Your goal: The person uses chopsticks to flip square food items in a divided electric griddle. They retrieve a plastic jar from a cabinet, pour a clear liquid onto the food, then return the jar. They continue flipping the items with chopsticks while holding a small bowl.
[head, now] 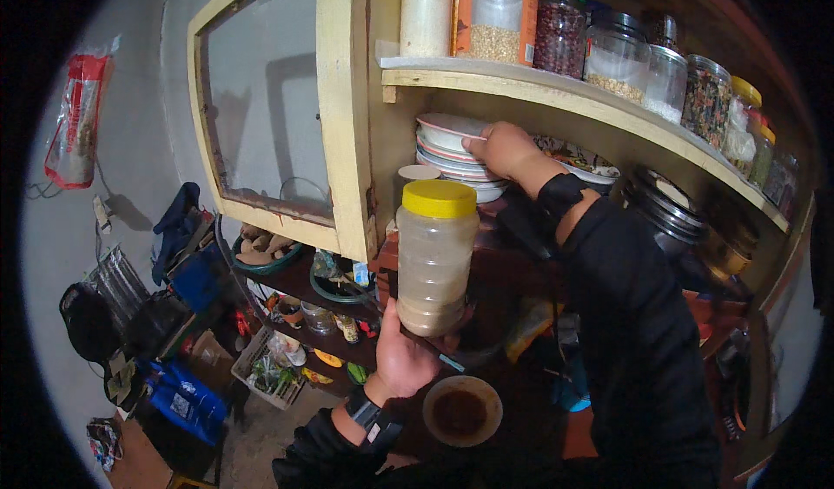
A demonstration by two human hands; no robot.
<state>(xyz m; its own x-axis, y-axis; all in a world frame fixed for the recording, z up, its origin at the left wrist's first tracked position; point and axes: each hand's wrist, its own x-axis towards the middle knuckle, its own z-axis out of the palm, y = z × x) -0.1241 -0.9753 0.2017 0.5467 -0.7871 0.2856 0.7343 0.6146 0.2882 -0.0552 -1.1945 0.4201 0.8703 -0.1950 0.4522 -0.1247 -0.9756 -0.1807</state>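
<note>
My left hand [407,359] grips the lower part of a clear plastic jar [435,267] with a yellow screw lid [439,198]. Pale powder fills part of the jar, mostly near its bottom. Higher up, inside the cupboard, the fingers of my right hand [511,150] are on the rim of the top bowl [449,131] in a stack of white dishes [456,166] with coloured rims. Whether that bowl is lifted off the stack I cannot tell. Below the jar, a bowl [463,442] holds a dark brown substance.
Several jars of dry foods, one with dark red beans [559,36], line the upper shelf [573,87]. An open cupboard door [342,118] with a framed pane stands at left. Dark metal pots [664,212] sit at right. Lower left are a basket of root vegetables [264,251] and a plastic crate [277,385].
</note>
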